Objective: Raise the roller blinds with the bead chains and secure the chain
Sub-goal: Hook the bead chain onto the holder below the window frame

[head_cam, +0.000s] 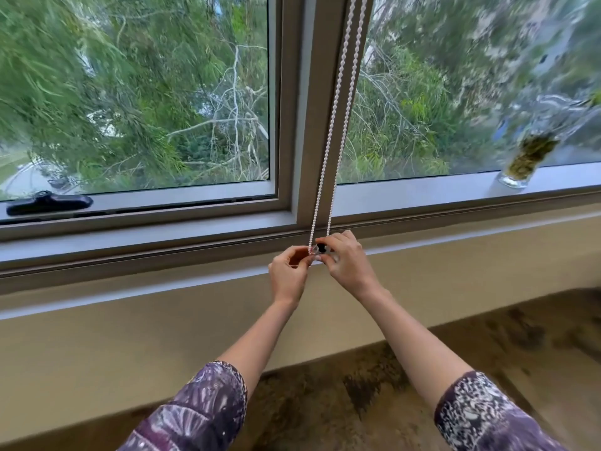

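two patterned purple sleeves (201, 411) sit at the bottom of the view, and two bare arms reach out from them over a dark, blotchy brown tabletop (422, 369). both arms go up to the pale ledge (162, 288) under the window. the left grip (287, 275) and the right grip (346, 262) meet there, almost touching each other. the white bead chain (338, 109) hangs down in two lines in front of the grey window post (312, 92), and its bottom end comes right down between the two grips, just under the window frame. the left grip has its fingers curled and pinches the bottom of the bead chain with thumb and finger. the right grip pinches a small black round piece (321, 248) that sits at the end of the chain, with its thumb and fingers bent around it. a black window handle (48, 203) lies on the frame far to the left. a glass jar (527, 157) with green stuff inside stands on the window sill far to the right. green trees (130, 92) fill the glass behind, and they look blurry.
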Action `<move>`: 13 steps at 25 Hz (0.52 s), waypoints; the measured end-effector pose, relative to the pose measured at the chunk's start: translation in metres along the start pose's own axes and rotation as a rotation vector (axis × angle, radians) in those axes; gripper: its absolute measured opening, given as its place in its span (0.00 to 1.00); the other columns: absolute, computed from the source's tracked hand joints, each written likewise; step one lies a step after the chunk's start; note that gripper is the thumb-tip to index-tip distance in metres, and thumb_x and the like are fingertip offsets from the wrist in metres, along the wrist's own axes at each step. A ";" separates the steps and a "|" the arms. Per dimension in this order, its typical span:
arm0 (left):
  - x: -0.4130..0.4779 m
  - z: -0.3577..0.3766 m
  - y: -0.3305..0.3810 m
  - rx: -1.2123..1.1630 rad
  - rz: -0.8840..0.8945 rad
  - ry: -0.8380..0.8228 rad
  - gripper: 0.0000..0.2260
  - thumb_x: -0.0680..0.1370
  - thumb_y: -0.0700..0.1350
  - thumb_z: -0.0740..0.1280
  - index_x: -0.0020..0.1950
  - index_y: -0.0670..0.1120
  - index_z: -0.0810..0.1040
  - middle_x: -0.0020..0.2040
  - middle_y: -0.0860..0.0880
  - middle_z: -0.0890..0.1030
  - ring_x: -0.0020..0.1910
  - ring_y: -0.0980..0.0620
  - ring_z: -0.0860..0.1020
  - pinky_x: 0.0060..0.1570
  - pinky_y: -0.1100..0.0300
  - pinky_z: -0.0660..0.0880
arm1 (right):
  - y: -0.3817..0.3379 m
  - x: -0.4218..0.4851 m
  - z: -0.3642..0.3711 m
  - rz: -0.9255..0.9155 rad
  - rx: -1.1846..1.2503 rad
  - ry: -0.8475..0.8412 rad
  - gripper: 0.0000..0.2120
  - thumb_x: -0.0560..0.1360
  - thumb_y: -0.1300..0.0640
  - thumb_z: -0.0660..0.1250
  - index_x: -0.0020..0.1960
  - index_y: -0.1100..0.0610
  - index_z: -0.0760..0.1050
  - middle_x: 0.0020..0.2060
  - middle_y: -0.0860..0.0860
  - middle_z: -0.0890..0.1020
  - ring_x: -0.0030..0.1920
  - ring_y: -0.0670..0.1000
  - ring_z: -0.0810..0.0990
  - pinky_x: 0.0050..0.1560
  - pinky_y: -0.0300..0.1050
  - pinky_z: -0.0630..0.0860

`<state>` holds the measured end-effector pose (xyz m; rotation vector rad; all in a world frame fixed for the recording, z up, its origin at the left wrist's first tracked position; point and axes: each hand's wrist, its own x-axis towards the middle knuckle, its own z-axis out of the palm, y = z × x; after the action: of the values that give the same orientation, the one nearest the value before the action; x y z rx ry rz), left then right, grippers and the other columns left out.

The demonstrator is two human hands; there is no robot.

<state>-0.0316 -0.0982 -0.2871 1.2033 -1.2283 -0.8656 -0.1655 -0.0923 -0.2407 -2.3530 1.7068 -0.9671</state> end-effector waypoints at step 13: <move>-0.011 -0.018 -0.003 0.040 -0.042 -0.212 0.12 0.74 0.36 0.69 0.57 0.45 0.81 0.47 0.52 0.84 0.39 0.65 0.80 0.41 0.72 0.76 | -0.010 -0.004 0.011 0.004 -0.086 -0.128 0.11 0.73 0.58 0.69 0.55 0.58 0.81 0.47 0.53 0.83 0.49 0.54 0.71 0.54 0.46 0.72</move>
<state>-0.0162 -0.0843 -0.2913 1.1949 -1.4000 -1.0245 -0.1524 -0.0887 -0.2471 -2.4052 1.7367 -0.7383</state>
